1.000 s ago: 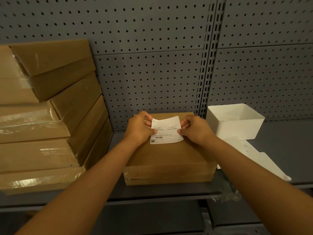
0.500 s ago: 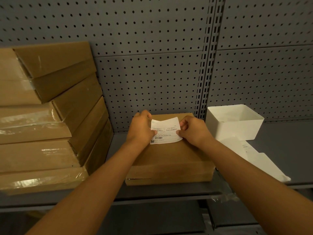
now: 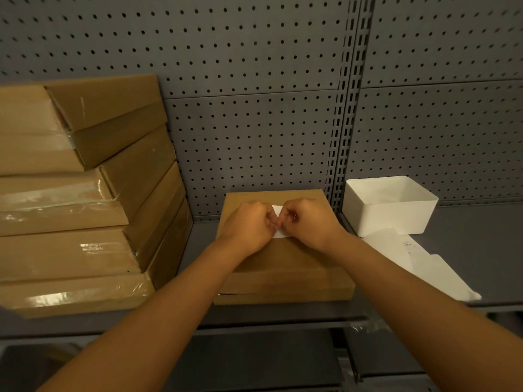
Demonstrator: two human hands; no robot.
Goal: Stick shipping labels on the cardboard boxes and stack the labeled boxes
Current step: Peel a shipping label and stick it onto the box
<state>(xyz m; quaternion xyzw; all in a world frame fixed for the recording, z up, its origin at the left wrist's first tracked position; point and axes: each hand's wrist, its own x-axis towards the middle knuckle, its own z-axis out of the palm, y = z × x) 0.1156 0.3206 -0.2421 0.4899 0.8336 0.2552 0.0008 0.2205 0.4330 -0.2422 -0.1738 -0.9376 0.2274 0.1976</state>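
Note:
A flat cardboard box (image 3: pixel 283 264) lies on the grey shelf (image 3: pixel 481 236) in front of me. On its top, towards the back, is a white shipping label (image 3: pixel 280 234), mostly hidden under my hands; only small white parts show between and below them. My left hand (image 3: pixel 249 224) and my right hand (image 3: pixel 308 222) meet over the middle of the label, fingers curled and knuckles almost touching, pinching the paper against the box top.
A tall, uneven stack of taped cardboard boxes (image 3: pixel 70 250) fills the left of the shelf. At the right stands a white open bin (image 3: pixel 396 216), with loose white label sheets (image 3: pixel 424 264) in front of it. A grey pegboard wall (image 3: pixel 254 137) closes the back.
My hands held the label by its left and right edges, spread wide. They have since come together over its middle and lowered it onto the box, covering most of it.

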